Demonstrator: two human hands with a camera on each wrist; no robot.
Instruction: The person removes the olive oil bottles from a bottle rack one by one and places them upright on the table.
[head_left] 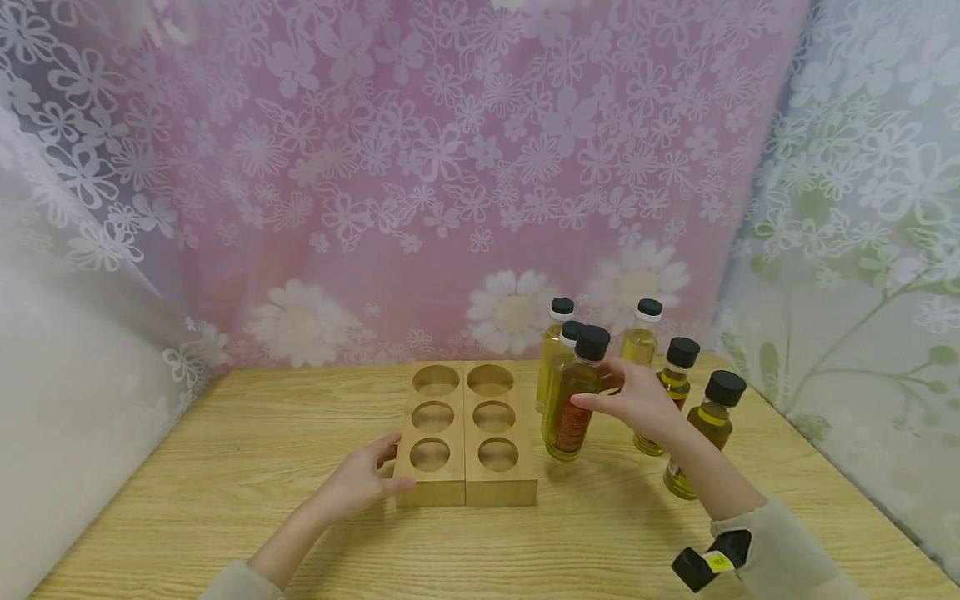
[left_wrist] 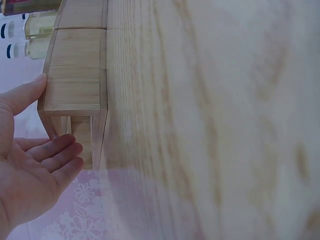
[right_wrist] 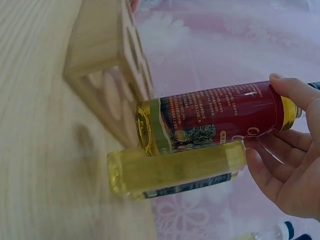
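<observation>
My right hand (head_left: 645, 402) grips a dark-capped oil bottle (head_left: 576, 408) near its neck, thumb on one side and fingers on the other. Its red label (right_wrist: 215, 115) shows in the right wrist view, where its base hangs off the table. Close behind it stands a pale yellow oil bottle (right_wrist: 175, 170). At the near left corner of a wooden rack (head_left: 465, 493) is my left hand (head_left: 360, 479). In the left wrist view, the left thumb touches the rack's edge and the loosely bent fingers lie by its open side. Round holes fill the rack's top.
Another pale bottle (head_left: 550, 367) stands behind the held one. To the right are a white-collared bottle (head_left: 639, 342) and two darker bottles, one (head_left: 681, 354) behind my right wrist and one (head_left: 720, 417) by my forearm. A floral curtain (head_left: 480, 183) hangs behind the table (head_left: 285, 433).
</observation>
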